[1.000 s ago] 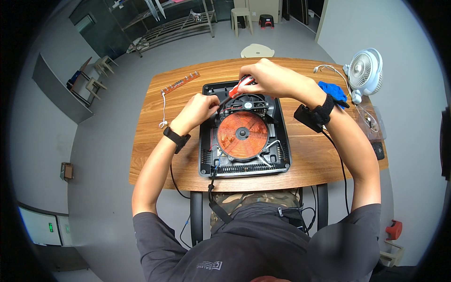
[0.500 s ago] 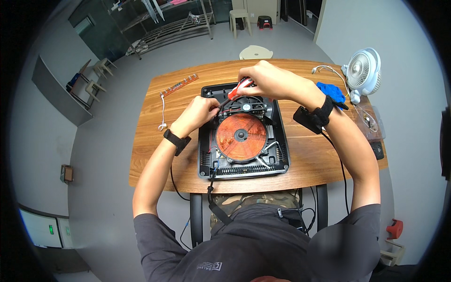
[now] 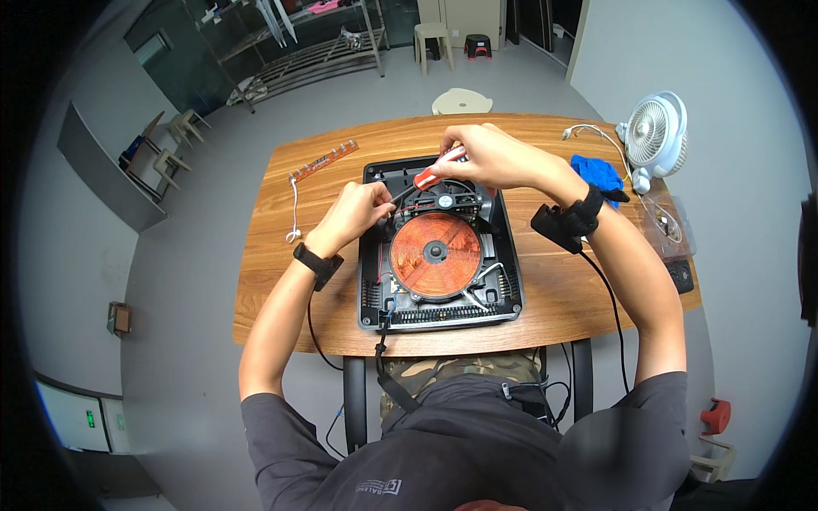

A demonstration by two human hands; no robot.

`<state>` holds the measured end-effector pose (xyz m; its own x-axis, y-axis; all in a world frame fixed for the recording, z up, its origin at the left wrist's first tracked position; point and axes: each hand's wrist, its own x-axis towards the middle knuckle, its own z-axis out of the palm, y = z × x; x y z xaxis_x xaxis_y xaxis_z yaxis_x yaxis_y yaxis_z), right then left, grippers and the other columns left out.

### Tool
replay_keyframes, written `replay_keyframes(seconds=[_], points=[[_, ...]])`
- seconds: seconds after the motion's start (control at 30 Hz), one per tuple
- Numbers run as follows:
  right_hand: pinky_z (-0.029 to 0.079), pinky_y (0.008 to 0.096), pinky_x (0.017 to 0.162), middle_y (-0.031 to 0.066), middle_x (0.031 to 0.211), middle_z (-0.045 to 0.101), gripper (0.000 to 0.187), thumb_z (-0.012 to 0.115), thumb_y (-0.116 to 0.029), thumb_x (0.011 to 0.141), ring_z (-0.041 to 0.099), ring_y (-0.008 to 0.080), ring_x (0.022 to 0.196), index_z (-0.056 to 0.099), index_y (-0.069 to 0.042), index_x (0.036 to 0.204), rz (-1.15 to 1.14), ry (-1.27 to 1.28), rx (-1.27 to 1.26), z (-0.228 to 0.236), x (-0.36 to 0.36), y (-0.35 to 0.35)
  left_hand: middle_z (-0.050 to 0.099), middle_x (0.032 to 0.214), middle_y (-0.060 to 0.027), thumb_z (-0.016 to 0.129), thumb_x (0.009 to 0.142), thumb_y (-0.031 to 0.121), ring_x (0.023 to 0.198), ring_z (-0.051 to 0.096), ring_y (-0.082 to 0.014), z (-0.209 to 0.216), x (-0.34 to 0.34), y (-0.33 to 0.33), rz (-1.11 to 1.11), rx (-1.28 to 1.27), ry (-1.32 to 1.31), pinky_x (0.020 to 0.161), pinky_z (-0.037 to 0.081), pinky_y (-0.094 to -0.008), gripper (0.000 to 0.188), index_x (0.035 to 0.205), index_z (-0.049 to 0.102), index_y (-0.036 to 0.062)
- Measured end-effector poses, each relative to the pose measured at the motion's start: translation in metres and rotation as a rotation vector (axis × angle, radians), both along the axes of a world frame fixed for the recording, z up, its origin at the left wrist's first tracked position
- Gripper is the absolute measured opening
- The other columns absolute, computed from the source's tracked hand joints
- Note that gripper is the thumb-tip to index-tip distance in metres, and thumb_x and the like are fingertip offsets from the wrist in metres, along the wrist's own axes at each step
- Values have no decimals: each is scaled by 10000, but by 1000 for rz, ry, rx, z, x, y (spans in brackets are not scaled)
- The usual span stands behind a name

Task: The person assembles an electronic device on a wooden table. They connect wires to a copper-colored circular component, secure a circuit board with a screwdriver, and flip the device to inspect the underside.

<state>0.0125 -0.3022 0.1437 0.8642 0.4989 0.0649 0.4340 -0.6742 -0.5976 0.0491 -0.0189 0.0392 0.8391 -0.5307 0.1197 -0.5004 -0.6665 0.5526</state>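
Note:
An opened induction cooker (image 3: 514,281) lies on the table, its black casing showing a round copper coil (image 3: 415,253) and, behind that, a black cooling fan (image 3: 445,203). My right hand (image 3: 481,157) is closed round the red and white handle of a screwdriver (image 3: 426,179), over the cooker's far side. The shaft slants down and left to my left hand (image 3: 354,213). There the fingers are pinched together at the screwdriver's tip, by the casing's far left part. What they hold, if anything, is too small to make out.
A power strip (image 3: 324,160) lies at the table's far left. On the right are a white desk fan (image 3: 654,132), a blue cloth (image 3: 599,175) and a clear plastic box (image 3: 669,223) with a cable. A stool (image 3: 462,101) stands behind the table (image 3: 281,281).
The view has shifted slightly. My right hand and the screwdriver have turned a little, the handle tilting more to the right. My left fingers stay by the tip.

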Motion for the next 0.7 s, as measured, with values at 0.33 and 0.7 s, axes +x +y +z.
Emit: replay_keyframes(seconds=[0.33, 0.7], points=[[517, 369, 571, 160, 729, 685, 511, 738, -446, 933, 667, 242, 593, 623, 52, 927, 12, -167, -57, -14, 20, -15, 756, 815, -142, 772, 894, 112, 752, 736, -195, -4, 5, -2, -18, 26, -105, 691, 571, -321, 147, 962, 730, -11], [509, 367, 619, 136, 727, 698, 479, 733, -452, 939, 669, 221, 659, 679, 15, 845, -75, -290, 136, -16, 20, 7, 759, 852, -178, 775, 889, 140, 783, 755, -293, -13, 8, -5, -44, -76, 13, 711, 582, -371, 172, 969, 729, -5]])
